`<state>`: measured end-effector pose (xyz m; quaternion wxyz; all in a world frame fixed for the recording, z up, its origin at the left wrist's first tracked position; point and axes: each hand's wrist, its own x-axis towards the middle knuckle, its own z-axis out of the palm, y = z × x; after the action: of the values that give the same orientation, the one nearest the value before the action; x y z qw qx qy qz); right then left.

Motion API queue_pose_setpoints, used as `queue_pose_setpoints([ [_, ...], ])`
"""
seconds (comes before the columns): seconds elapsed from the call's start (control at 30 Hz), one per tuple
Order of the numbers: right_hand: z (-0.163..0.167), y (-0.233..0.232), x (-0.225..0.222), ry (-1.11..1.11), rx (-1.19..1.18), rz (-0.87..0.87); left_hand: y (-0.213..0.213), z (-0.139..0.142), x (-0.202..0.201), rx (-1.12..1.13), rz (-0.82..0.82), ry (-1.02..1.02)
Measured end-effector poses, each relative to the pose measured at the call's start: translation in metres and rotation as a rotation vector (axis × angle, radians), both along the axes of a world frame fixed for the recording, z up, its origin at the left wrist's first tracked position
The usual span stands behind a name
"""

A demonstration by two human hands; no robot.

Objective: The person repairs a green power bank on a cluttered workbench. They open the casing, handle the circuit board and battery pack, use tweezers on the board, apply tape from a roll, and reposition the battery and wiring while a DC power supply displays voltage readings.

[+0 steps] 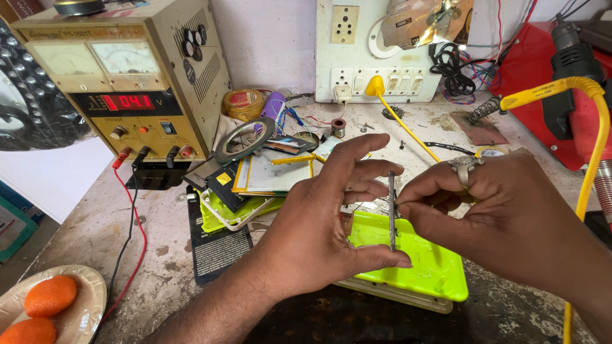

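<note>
A thin grey metal tool, held upright like tweezers or a slim rod, is pinched between both hands at the middle of the view. My left hand grips it with the index finger at its top and the thumb at its lower end. My right hand, wearing a silver ring, pinches its middle between thumb and forefinger. Directly below the hands lies a lime-green plastic tray on the worn workbench.
A beige bench power supply with red display and red and black leads stands at back left. A yellow cable arcs on the right. Tape rolls, flat phone parts, a wall switchboard and a paper plate of orange sweets surround the hands.
</note>
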<state>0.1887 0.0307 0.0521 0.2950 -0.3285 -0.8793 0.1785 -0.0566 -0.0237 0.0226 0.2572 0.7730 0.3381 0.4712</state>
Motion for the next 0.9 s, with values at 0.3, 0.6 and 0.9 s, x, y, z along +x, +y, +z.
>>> queue_pose_setpoints([
  [0.3, -0.004, 0.002, 0.000, 0.032, -0.093, -0.052, 0.002, -0.004, -0.001, 0.007, -0.008, -0.028],
  [0.6, -0.006, -0.011, -0.015, 0.086, 0.022, -0.153, 0.001, 0.002, -0.004, 0.004, 0.044, -0.041],
  [0.9, -0.001, -0.010, -0.016, 0.101, 0.125, -0.077, 0.003, -0.001, -0.005, 0.011, 0.004, -0.113],
])
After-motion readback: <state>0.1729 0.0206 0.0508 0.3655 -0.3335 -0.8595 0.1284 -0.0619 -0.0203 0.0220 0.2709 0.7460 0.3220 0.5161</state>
